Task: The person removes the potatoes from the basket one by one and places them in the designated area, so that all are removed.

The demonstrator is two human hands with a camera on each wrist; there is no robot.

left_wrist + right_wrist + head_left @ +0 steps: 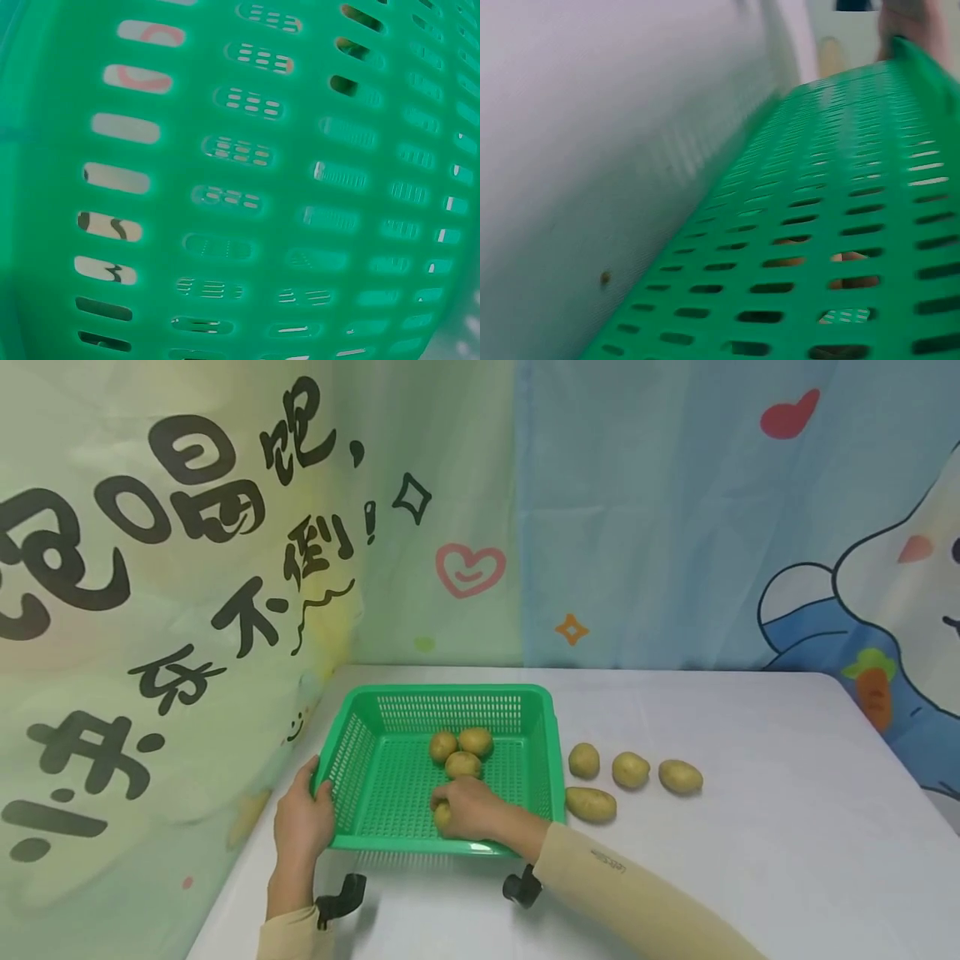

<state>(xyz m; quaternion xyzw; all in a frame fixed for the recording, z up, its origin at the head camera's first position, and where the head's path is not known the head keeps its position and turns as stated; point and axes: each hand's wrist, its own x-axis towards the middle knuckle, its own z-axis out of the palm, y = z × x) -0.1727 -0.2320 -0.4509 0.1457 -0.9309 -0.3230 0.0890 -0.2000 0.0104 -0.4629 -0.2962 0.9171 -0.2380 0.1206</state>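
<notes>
Green slotted plastic basket (390, 785) sits on the white-covered desk (750, 843), near its left edge, close to the printed cloth backdrop (150, 610).

Left hand (302, 817): grip clamped on the basket's left rim, thumb inside the wall, fingers outside. The left wrist view shows only the basket's slotted wall (247, 195) at very close range.

Right hand (471, 807): reaches over the near rim, fingers curled round a small tan potato (442, 815) low against the basket floor. The head view does not show whether the potato touches the floor. The right wrist view is blurred; the near wall (840, 225) fills it, with a bit of skin showing through the slots.

Three more tan potatoes (462, 752) lie clustered toward the back of the basket floor, touching one another. Four potatoes in a loose group on the desk (630, 778), just right of the basket: three in a row, a longer one in front.

Risks, as I judge them:
- Round potato let go above the floor could roll into the cluster and scatter it.
- Forearm crosses the near rim; drawing back low could catch it and drag or tip the light basket. The left-hand hold guards against that.
- Sleeve sweeping right could nudge the long potato lying close to the basket's right wall.
- Basket sits close to the desk's left edge; a push that way could send it off.
</notes>
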